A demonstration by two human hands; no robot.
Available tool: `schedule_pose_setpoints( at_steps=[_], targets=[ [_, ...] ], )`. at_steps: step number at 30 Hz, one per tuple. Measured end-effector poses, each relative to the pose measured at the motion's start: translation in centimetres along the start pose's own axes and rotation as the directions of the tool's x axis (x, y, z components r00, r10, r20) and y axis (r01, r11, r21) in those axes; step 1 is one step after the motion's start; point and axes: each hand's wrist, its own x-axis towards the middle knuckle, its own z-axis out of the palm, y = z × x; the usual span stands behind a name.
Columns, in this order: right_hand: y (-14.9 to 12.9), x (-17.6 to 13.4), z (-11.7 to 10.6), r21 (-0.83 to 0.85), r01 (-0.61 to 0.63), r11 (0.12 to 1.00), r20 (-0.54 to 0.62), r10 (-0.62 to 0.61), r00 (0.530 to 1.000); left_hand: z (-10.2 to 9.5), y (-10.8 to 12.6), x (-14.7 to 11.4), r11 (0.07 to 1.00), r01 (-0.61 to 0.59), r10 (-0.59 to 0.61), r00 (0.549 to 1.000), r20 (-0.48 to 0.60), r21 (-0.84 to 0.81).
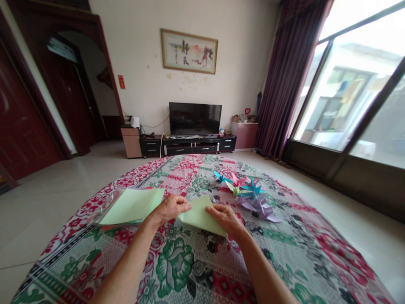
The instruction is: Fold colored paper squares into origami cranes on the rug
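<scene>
Between my two hands is a light green sheet of paper, held just above the patterned tablecloth. My left hand pinches its left edge, thumb on top. On the opposite side my right hand grips the right edge, thumb also on top. Whether the sheet is folded underneath I cannot tell. Left of my left hand lies a stack of coloured paper with light green on top. To the right of my right hand sit several folded paper cranes: purple ones, blue ones, a pink one and a green one.
The round table is covered by a floral tablecloth. Beyond it, a television stands on a low black cabinet against the wall. A dark curtain and large windows are on the right, and doorways on the left.
</scene>
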Motion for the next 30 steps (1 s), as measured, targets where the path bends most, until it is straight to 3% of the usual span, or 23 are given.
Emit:
schedule_pose_setpoints(
  at_steps=[4,8,12,17,23,26,30],
  targets=[
    [-0.3,0.1,0.1,0.040,0.074,0.996,-0.017,-0.074,0.997,0.0,-0.9,0.5,0.999,-0.025,0.026,0.999,-0.044,0.040],
    [-0.7,0.3,0.2,0.016,0.184,0.983,-0.132,-0.181,0.975,0.0,-0.8,0.5,0.997,-0.068,0.067,0.995,-0.067,-0.018],
    [-0.8,0.3,0.0,0.122,0.079,0.989,-0.249,-0.046,0.967,-0.5,0.1,0.0,0.959,-0.088,0.084,0.996,-0.028,-0.269],
    [-0.4,0.5,-0.3,0.314,0.012,0.949,-0.257,0.073,0.964,-0.3,0.8,-0.3,0.863,-0.115,0.095,0.993,-0.065,-0.493],
    [0.2,0.9,-0.6,0.284,-0.014,0.959,-0.304,0.104,0.947,0.5,1.0,-0.4,0.818,-0.135,0.098,0.991,-0.096,-0.558],
    [0.3,1.0,-0.8,0.212,-0.006,0.977,-0.321,0.075,0.944,0.5,0.8,-0.5,0.801,-0.142,0.143,0.989,-0.045,-0.581],
    [0.3,1.1,-0.9,0.140,-0.023,0.990,-0.294,0.064,0.954,0.5,0.3,-0.1,0.897,-0.188,0.207,0.978,0.004,-0.401]
  ],
)
